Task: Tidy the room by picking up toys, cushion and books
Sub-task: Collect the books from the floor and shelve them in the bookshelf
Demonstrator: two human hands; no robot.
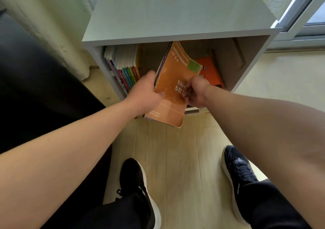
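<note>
White shelf unit (175, 35), open compartment: row of upright books (123, 67) at left, 1 red book (209, 72) lying at right. Left grip (146, 95) and right grip (195, 93) both clasp orange book (174, 88), tilted, top end inside the opening.

Black shoes are worn, the left shoe (139, 188) and the right shoe (237, 174), and each is made with a thick white sole and tied with black laces. Black trousers (274, 209) are worn above them and are seen down to the ankles. Both arms (70, 149) are left bare, from the left hand (146, 93) and the right hand (197, 92) up.
</note>
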